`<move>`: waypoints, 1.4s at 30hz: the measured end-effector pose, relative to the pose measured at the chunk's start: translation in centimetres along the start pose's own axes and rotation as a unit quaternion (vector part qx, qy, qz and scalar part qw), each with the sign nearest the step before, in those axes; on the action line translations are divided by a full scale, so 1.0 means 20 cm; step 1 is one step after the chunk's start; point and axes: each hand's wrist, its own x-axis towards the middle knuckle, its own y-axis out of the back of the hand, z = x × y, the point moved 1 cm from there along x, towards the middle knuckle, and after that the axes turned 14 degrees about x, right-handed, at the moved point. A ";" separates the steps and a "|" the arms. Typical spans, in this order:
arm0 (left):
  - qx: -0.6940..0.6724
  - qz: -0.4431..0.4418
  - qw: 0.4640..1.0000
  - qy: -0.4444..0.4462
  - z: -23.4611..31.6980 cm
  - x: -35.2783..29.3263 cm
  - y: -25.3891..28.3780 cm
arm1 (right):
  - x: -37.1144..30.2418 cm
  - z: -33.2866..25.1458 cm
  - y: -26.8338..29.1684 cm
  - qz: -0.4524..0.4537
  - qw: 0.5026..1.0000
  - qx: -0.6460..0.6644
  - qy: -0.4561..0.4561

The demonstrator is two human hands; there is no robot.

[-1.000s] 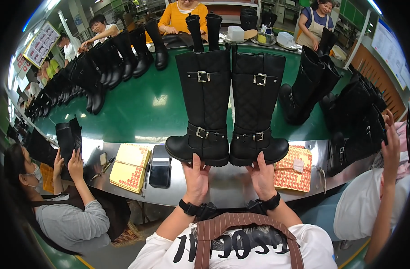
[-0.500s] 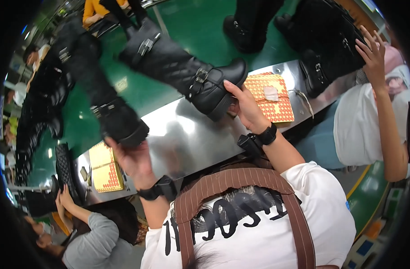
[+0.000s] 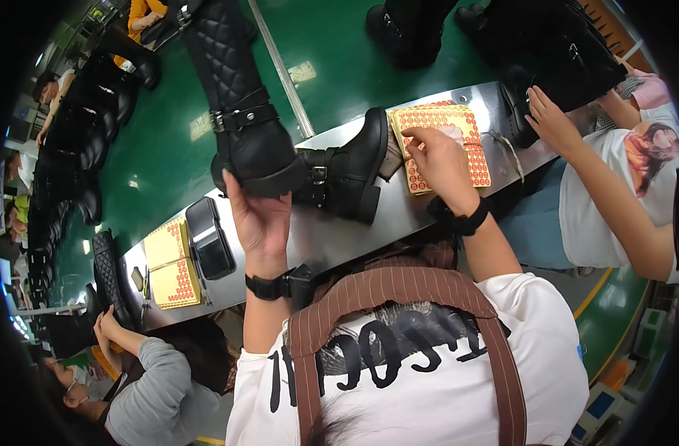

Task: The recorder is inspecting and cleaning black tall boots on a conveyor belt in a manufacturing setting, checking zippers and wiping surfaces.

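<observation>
My left hand (image 3: 261, 219) is closed on the heel and sole of a black quilted boot (image 3: 254, 145). This boot has a buckled ankle strap, and its shaft points away from me over the green surface. Behind it a second black boot (image 3: 354, 175) lies on its side on the metal ledge, its shaft partly hidden. My right hand (image 3: 440, 163) hovers over a stack of yellow sheets with red round stickers (image 3: 469, 134), fingers bent and slightly apart. No item shows between those fingers.
A dark phone (image 3: 210, 238) lies beside another yellow sticker stack (image 3: 169, 264) on the metal ledge (image 3: 302, 241). More black boots stand far right (image 3: 406, 37) and along the left (image 3: 76, 134) of the green table (image 3: 332, 67). People work on both sides.
My right hand has let go of the second boot, now lying on the ledge, and moved to the sticker sheets. My left hand has brought its boot rightward, uncovering the phone.
</observation>
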 end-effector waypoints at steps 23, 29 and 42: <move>0.140 0.135 0.980 0.031 -0.17 0.09 0.12 | 0.08 -0.11 -0.09 -0.208 0.940 -0.204 0.175; 0.126 0.142 0.981 0.035 -0.16 0.09 0.10 | 0.09 -0.30 0.14 -0.098 0.959 -0.060 0.258; 0.196 0.160 0.967 -0.006 -0.18 0.08 0.09 | 0.15 -0.42 -0.21 -0.051 0.961 0.090 0.258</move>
